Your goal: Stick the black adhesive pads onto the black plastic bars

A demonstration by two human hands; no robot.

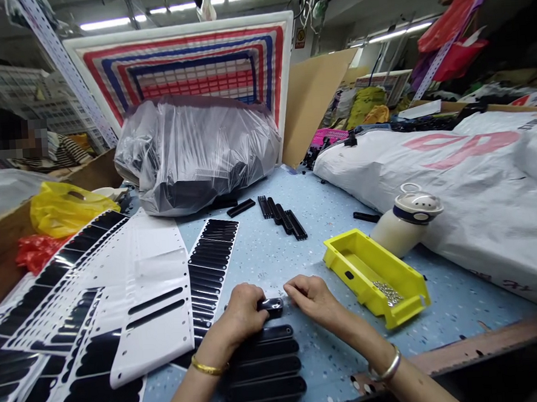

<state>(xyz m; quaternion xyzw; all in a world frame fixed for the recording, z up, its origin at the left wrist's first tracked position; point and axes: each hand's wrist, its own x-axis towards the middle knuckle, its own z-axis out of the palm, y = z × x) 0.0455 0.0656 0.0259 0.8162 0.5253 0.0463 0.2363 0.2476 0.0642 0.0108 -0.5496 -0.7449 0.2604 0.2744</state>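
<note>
My left hand is closed on a glossy black strip-shaped piece with rounded ends, whose right end sticks out past my thumb. Just right of that end is my right hand, thumb and fingertips pinched together; anything between them is too small to make out. Below my left hand lies a row of similar black pieces, side by side on the blue speckled table. A yellow bin to the right holds small shiny metal parts.
White sheets with black strips cover the left side. Several ribbed black pieces lie farther back, before a plastic-wrapped bundle. A cream bottle stands beside the bin, against a big white sack. Another person sits far left.
</note>
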